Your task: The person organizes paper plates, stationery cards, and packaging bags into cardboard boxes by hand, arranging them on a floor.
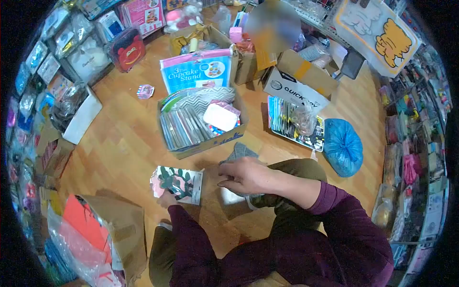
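Note:
My left hand (167, 199) grips the lower left edge of a flat packet (179, 185) with a green, pink and white leaf-like pattern, just above the wooden floor. My right hand (246, 175) is over my grey-covered foot, its fingers bent and the thumb apart from them, with nothing visible between. Below it shows a white flat piece (232, 196), partly hidden by the hand. In front of both hands stands an open cardboard box (205, 148) filled with upright packets (184, 126), a white-topped pack (221, 117) and a blue cupcake stand package (196, 71).
At the right are a tray of packets (291, 119), a tied blue bag (343, 147) and a QUICK-marked box (294, 91). A brown paper bag (126, 229) stands at lower left. Stocked shelves (406, 162) line the sides. Another person, blurred, is at the back.

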A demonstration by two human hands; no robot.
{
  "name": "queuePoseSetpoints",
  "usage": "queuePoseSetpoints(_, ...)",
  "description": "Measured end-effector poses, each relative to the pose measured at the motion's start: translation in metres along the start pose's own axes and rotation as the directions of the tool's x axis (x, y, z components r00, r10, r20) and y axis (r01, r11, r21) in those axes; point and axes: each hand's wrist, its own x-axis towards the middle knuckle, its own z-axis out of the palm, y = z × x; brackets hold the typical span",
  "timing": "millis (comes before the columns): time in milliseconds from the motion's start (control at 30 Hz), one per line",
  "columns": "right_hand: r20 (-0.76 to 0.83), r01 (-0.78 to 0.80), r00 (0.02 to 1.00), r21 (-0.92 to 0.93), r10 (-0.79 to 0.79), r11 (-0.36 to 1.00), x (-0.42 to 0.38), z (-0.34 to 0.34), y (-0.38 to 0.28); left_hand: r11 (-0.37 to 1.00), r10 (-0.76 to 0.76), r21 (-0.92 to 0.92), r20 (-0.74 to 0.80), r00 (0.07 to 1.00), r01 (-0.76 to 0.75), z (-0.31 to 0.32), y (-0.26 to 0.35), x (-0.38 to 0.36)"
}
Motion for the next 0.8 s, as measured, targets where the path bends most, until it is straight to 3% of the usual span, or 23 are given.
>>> queuePoseSetpoints(33, -0.001, -0.009, 1.000, -0.008, 0.009, 1.000, 0.001, 0.000, 0.002, 0.988, -0.148, -0.060, -0.100, 0.984, 0.143, 0.002, 0.005, 0.000)
queuePoseSetpoints(100, 0.031, -0.061, 0.998, -0.069, 0.063, 0.996, 0.004, -0.003, 0.004, 0.989, -0.141, 0.028, -0.093, 0.986, 0.144, 0.000, 0.019, 0.000)
queuePoseSetpoints(133, 0.026, -0.064, 0.997, -0.075, 0.066, 0.995, 0.005, -0.006, 0.006, 0.937, -0.199, -0.297, -0.019, 0.980, 0.184, 0.038, -0.033, 0.061)
queuePoseSetpoints(167, 0.029, -0.075, 0.997, -0.077, 0.077, 0.994, 0.007, -0.007, 0.008, 0.938, -0.192, -0.296, -0.016, 0.981, 0.179, 0.041, -0.029, 0.060)
queuePoseSetpoints(233, 0.020, -0.090, 0.996, -0.066, 0.091, 0.994, 0.007, -0.008, 0.010, 0.769, 0.018, -0.639, 0.080, 0.997, 0.037, 0.037, -0.027, 0.051)
queuePoseSetpoints(267, -0.004, -0.098, 0.995, -0.032, 0.098, 0.995, 0.007, -0.008, 0.014, 0.491, 0.277, -0.868, 0.235, 0.932, 0.073, 0.033, -0.028, 0.043)
queuePoseSetpoints(300, -0.033, -0.104, 0.994, 0.000, 0.104, 0.995, 0.007, -0.010, 0.018, 0.497, 0.297, -0.866, 0.232, 0.926, 0.058, 0.025, -0.010, 0.022)
queuePoseSetpoints(367, -0.150, -0.040, 0.987, 0.054, 0.048, 0.998, 0.008, -0.016, 0.019, 0.365, 0.103, -0.884, 0.351, 0.931, 0.292, -0.006, 0.033, -0.036)
queuePoseSetpoints(400, -0.242, 0.032, 0.970, 0.088, -0.009, 0.996, 0.008, -0.021, 0.019, 0.503, 0.111, -0.825, 0.357, 0.927, 0.258, -0.010, 0.036, -0.039)
queuePoseSetpoints(433, -0.261, 0.035, 0.965, 0.093, -0.010, 0.995, 0.009, -0.023, 0.018, 0.480, 0.136, -0.841, 0.353, 0.926, 0.250, -0.004, 0.029, -0.037)
queuePoseSetpoints(500, -0.368, 0.034, 0.906, 0.560, 0.211, 0.828, 0.011, -0.024, 0.011, 0.459, 0.294, -0.887, 0.214, 0.931, 0.058, -0.021, 0.049, -0.092)
queuePoseSetpoints(533, -0.368, 0.047, 0.907, 0.571, 0.205, 0.820, 0.009, -0.026, 0.005, 0.474, 0.313, -0.880, 0.191, 0.930, 0.021, -0.032, 0.064, -0.124)
queuePoseSetpoints(600, -0.564, 0.338, 0.776, 0.751, 0.283, 0.567, 0.005, -0.031, -0.017, 0.472, 0.390, -0.881, 0.191, 0.901, -0.017, -0.032, 0.069, -0.139)
queuePoseSetpoints(633, -0.550, 0.345, 0.789, 0.765, 0.273, 0.543, 0.005, -0.028, -0.025, 0.459, 0.448, -0.888, 0.216, 0.868, -0.016, -0.024, 0.062, -0.131)
queuePoseSetpoints(700, -0.696, 0.599, 0.686, 0.706, 0.211, 0.379, 0.006, -0.019, -0.042, 0.635, 0.371, -0.772, 0.346, 0.862, 0.037, -0.055, 0.101, -0.192)
queuePoseSetpoints(733, -0.723, 0.598, 0.673, 0.655, 0.154, 0.462, 0.007, -0.012, -0.049, 0.532, 0.463, -0.845, 0.342, 0.818, 0.052, -0.067, 0.114, -0.221)
queuePoseSetpoints(767, -0.710, 0.597, 0.687, 0.673, 0.155, 0.437, 0.007, -0.006, -0.052, 0.423, 0.551, -0.903, 0.325, 0.769, 0.078, -0.079, 0.126, -0.249)
queuePoseSetpoints(800, -0.735, 0.529, 0.674, 0.405, -0.079, 0.746, 0.009, 0.002, -0.050, 0.375, 0.602, -0.919, 0.344, 0.720, 0.125, -0.097, 0.140, -0.279)
